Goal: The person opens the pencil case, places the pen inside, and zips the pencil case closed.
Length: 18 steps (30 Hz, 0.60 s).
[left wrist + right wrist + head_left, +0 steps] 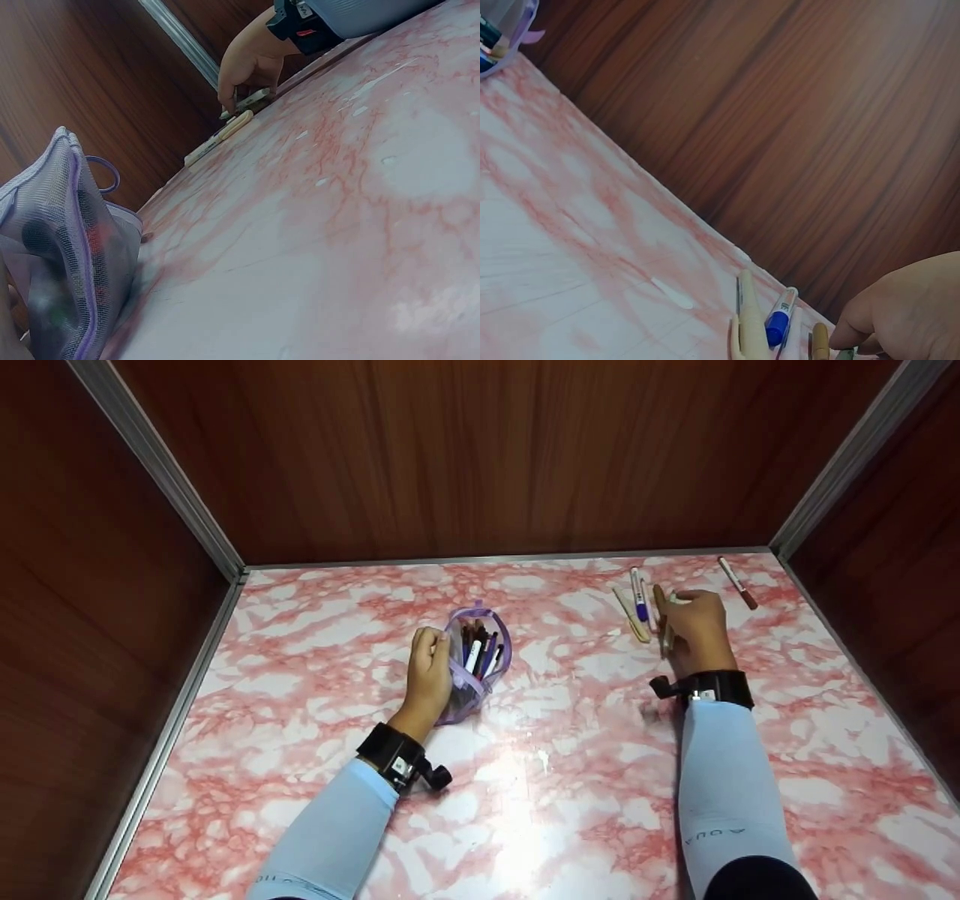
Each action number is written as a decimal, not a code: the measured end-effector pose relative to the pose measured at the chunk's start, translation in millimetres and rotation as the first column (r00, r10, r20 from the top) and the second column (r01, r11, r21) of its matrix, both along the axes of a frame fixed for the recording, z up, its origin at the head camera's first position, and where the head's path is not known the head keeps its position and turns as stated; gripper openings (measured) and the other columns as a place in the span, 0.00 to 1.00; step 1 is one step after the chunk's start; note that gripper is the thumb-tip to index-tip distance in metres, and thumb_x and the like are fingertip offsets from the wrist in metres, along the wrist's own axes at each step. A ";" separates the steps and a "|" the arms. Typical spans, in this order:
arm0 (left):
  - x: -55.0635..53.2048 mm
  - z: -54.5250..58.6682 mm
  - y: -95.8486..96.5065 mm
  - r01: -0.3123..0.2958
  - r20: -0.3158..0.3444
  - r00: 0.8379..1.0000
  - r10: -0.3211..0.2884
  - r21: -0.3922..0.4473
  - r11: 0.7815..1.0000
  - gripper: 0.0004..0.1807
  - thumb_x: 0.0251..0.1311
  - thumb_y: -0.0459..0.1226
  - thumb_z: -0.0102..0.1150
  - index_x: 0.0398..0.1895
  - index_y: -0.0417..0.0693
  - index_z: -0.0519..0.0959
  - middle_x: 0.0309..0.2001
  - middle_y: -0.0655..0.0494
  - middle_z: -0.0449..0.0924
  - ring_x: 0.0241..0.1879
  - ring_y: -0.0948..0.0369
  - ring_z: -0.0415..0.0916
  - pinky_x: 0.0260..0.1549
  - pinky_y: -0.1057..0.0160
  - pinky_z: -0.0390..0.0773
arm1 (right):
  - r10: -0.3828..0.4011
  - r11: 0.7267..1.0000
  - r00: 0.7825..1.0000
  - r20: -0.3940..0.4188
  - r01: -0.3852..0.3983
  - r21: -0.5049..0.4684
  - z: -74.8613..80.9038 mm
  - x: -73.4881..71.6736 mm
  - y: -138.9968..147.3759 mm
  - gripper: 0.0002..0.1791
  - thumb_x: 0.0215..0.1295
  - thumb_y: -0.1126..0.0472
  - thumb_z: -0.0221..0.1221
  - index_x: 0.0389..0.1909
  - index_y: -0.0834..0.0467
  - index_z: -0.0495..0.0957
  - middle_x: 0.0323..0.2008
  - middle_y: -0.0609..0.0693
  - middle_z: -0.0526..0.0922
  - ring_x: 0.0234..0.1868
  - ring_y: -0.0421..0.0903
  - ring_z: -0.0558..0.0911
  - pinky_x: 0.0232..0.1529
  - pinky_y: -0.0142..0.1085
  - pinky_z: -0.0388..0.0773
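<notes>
My left hand (430, 675) grips the near-left side of a purple mesh pouch (459, 706), which stands with its mouth open. Inside the pouch are several pens and markers (473, 656), partly hidden by the mesh in the left wrist view. Over at the right, my right hand (699, 622) pinches a pale green pen (255, 97), mostly covered by the fingers. Just left of those fingers lies a brown pen (659, 596). Beside it are a white marker with a blue cap (638, 592), a thin pink pen (793, 330) and a cream-coloured pen-like tool with a clip (751, 319).
A white marker with a brown cap (739, 583) lies at the far right of the table. Dark wood panels (510, 457) enclose the red-and-white marbled tabletop (570, 780) at the back and both sides, with metal strips at the corners.
</notes>
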<state>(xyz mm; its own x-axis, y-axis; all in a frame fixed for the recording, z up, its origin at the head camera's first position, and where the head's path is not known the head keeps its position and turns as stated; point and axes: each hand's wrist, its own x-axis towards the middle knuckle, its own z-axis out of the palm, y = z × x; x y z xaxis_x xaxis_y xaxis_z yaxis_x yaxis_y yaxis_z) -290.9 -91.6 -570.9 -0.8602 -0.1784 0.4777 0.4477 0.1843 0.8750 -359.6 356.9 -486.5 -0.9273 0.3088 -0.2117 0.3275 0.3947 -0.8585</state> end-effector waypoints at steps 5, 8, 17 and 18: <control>5.4 9.6 2.0 0.000 0.008 1.000 0.000 0.005 1.000 0.13 0.87 0.40 0.52 0.38 0.44 0.75 0.44 0.52 0.71 0.45 0.58 0.71 0.47 0.65 0.73 | 0.005 0.995 1.000 -0.026 -0.002 0.102 4.8 -1.1 0.4 0.39 0.80 0.52 0.61 0.86 0.63 0.66 0.59 0.60 0.84 0.39 0.41 0.84 0.36 0.32 0.84; 9.9 18.3 3.6 -0.001 0.054 0.999 0.001 -0.011 1.000 0.13 0.86 0.36 0.50 0.39 0.40 0.74 0.43 0.52 0.69 0.45 0.59 0.69 0.47 0.66 0.71 | 0.002 0.993 0.999 -0.051 0.004 0.121 8.0 -2.3 -0.1 0.39 0.79 0.54 0.59 0.86 0.61 0.67 0.55 0.58 0.86 0.37 0.39 0.84 0.37 0.32 0.84; 13.0 25.0 5.1 -0.010 0.116 0.993 0.014 -0.029 1.000 0.11 0.86 0.33 0.50 0.38 0.39 0.73 0.43 0.54 0.68 0.45 0.63 0.67 0.48 0.67 0.70 | 0.003 0.999 0.992 -0.129 0.001 0.032 18.1 -6.4 -13.9 0.41 0.77 0.55 0.64 0.88 0.57 0.67 0.47 0.48 0.80 0.39 0.40 0.82 0.39 0.30 0.81; 12.7 24.6 5.0 -0.008 0.113 0.994 0.011 -0.026 1.000 0.12 0.86 0.33 0.50 0.38 0.39 0.73 0.43 0.54 0.68 0.45 0.63 0.67 0.48 0.67 0.70 | 0.011 1.000 0.990 -0.144 -0.007 0.027 19.6 -6.5 -16.6 0.40 0.77 0.56 0.64 0.87 0.57 0.67 0.46 0.47 0.80 0.38 0.39 0.82 0.38 0.30 0.81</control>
<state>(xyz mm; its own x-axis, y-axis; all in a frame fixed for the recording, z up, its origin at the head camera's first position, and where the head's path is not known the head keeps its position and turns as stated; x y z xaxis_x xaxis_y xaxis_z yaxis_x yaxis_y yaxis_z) -278.3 -86.7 -546.4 -0.9074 -0.1760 0.3816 0.3439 0.2110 0.9150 -366.1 340.4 -466.8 -0.9502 0.3044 -0.0675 0.1975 0.4203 -0.8857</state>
